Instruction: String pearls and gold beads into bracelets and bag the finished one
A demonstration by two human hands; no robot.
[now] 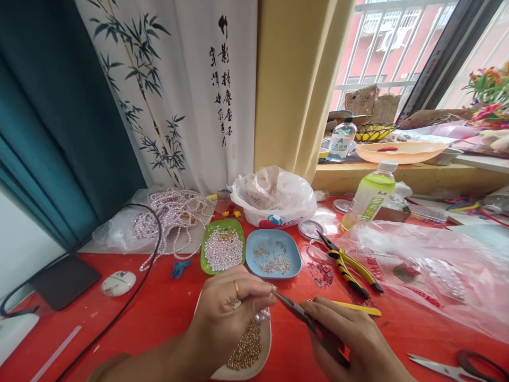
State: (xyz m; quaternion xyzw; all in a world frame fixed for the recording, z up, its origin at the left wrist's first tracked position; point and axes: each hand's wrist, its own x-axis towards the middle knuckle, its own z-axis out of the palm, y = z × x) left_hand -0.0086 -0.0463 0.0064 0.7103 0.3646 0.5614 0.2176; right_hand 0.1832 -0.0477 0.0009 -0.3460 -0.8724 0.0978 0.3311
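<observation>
My left hand (228,310), with a ring on one finger, is pinched shut on a small pearl piece (262,316) over a white dish of gold beads (249,347). My right hand (350,339) grips dark pliers (296,310) whose tip meets the piece at my left fingertips. Just beyond stand a green tray of pearls (222,249) and a blue tray of metal pins (273,254).
Yellow-handled pliers (350,268) and a yellow strip (358,307) lie on the red table (159,313). Clear plastic bags (429,270), a green bottle (371,193), pearl strands (170,215), a white bag (274,196), scissors (457,365), a black cable (131,302) and a dark tablet (63,281) surround the work spot.
</observation>
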